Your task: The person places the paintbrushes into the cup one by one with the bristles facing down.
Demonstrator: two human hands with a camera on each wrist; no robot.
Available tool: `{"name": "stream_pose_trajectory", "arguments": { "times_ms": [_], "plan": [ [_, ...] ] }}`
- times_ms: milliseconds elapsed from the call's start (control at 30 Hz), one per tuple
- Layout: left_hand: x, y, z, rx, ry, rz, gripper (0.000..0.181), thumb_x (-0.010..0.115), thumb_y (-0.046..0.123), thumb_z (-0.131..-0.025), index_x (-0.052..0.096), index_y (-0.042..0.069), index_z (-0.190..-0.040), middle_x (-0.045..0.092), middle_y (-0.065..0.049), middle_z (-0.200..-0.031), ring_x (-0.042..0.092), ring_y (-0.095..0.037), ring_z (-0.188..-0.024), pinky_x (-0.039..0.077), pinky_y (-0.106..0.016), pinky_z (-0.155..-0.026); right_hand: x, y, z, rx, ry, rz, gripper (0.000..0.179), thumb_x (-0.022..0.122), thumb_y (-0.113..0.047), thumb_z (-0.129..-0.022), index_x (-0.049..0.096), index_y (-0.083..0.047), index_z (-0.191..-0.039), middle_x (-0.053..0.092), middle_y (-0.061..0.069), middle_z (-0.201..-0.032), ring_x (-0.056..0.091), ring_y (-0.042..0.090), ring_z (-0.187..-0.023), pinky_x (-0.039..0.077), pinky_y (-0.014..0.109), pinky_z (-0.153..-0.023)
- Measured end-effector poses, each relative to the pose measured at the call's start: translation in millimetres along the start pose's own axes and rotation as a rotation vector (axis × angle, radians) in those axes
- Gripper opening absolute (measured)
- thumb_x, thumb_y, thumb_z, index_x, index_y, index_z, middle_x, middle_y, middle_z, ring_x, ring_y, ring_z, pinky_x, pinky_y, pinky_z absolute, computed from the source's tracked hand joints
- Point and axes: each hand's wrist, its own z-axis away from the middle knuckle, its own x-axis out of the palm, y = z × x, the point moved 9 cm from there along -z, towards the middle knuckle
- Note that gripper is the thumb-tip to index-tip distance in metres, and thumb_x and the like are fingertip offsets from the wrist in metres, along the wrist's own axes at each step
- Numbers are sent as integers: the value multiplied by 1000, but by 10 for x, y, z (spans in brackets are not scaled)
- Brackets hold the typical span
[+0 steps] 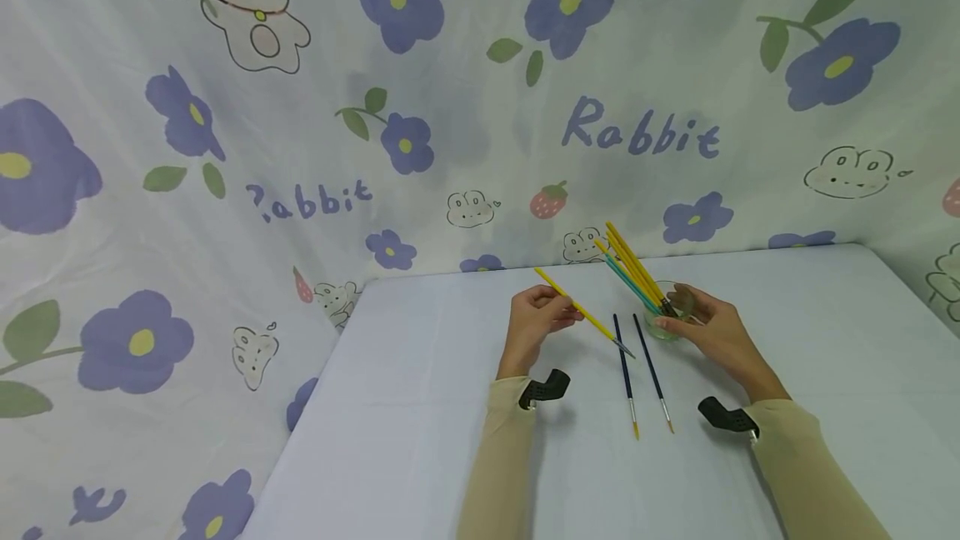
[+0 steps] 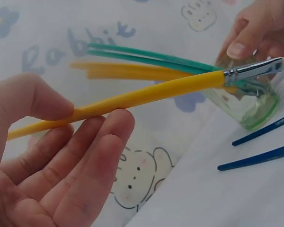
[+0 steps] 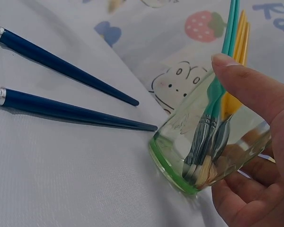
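Observation:
A yellow paintbrush (image 2: pixel 151 93) is pinched between the thumb and fingers of my left hand (image 1: pixel 534 323), its metal ferrule and bristles pointing right and down in the head view. My right hand (image 1: pixel 708 327) grips a clear, green-tinted glass jar (image 3: pixel 180 137), thumb on one side and fingers round the other. Inside the jar, teal paintbrushes (image 3: pixel 215 94) and yellow paintbrushes (image 3: pixel 231 101) lean with their bristles down and handles sticking out. Two dark blue paintbrushes (image 1: pixel 624 361) lie side by side on the table between my hands, bristles toward me.
A white-covered table (image 1: pixel 420 373) spreads under both arms. Behind it and to the left hangs a white curtain (image 1: pixel 465 123) with purple flowers, rabbits and lettering. Each wrist carries a small black camera mount (image 1: pixel 546 388).

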Motion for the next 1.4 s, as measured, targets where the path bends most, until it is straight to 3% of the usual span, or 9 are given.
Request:
{"name": "stream_pose_trajectory", "arguments": {
  "times_ms": [333, 633, 900, 1133, 1400],
  "plan": [
    [76, 51, -37, 43, 42, 49, 12, 72, 9, -94, 68, 0, -101, 79, -11, -89, 77, -15, -73, 66, -32, -78, -14, -3, -42, 2, -8, 5, 97, 77, -48, -91, 26, -7, -163, 44, 24, -160, 37, 49, -150, 38, 64, -119],
    [132, 166, -62, 100, 38, 103, 9, 70, 6, -95, 68, -1, -101, 80, -14, -92, 78, -15, -75, 66, -31, -78, -26, -12, -43, -7, -17, -11, 98, 75, -51, -92, 25, -8, -164, 42, 22, -162, 37, 47, -151, 39, 61, -119],
    [190, 255, -103, 138, 37, 94, 15, 73, 8, -94, 69, -2, -104, 79, -19, -98, 79, -18, -79, 66, -31, -79, 0, 26, -47, 2, -14, -19, 101, 76, -55, -89, 27, -8, -164, 44, 22, -161, 37, 48, -151, 38, 63, -119],
    [263, 334, -153, 166, 37, 87, 21, 73, 8, -94, 69, -7, -108, 79, -21, -99, 79, -17, -78, 66, -30, -79, 11, 3, -40, 1, -21, -28, 97, 77, -48, -91, 26, -8, -164, 43, 22, -161, 36, 48, -151, 38, 63, -119],
    [366, 405, -182, 174, 59, 72, 19, 75, 8, -94, 70, -3, -108, 79, -19, -102, 80, -18, -80, 66, -31, -80, 2, 24, -45, 18, -11, -20, 96, 77, -47, -92, 27, -7, -163, 44, 23, -161, 36, 48, -151, 37, 64, -120]
  ]
}}
